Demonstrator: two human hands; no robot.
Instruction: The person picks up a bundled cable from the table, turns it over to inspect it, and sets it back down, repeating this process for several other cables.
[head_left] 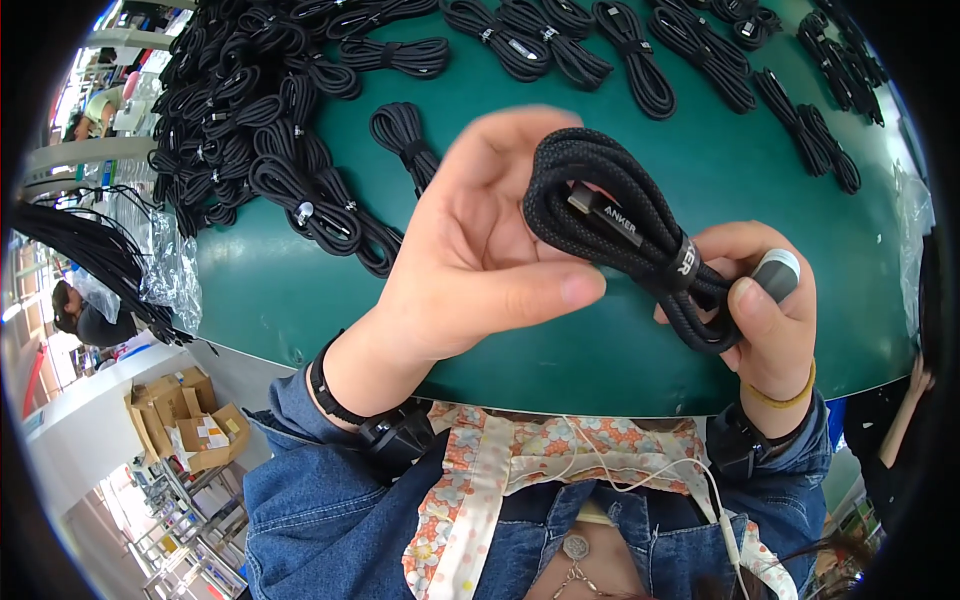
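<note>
A coiled black braided cable [590,215] with a strap round its middle is tilted above the table, a metal-tipped plug showing inside its upper loop. My right hand [770,320] grips the lower end of this coil between thumb and fingers. A dark grey piece with a white end [776,274] sits at the right hand's fingers; I cannot make out what it is. My left hand [480,230] is cupped beside the upper loop, thumb stretched out and fingers apart, its fingertips partly hidden behind the coil. Another strapped cable coil [405,140] lies just beyond the left hand.
A heap of black cable coils [250,110] covers the green table's [330,330] far left. Several strapped coils [640,60] lie along its far side. Loose black cables [85,250] and clear plastic bags [172,270] hang at the left. Cardboard boxes [185,415] stand lower left; another person's arm [905,410] shows at right.
</note>
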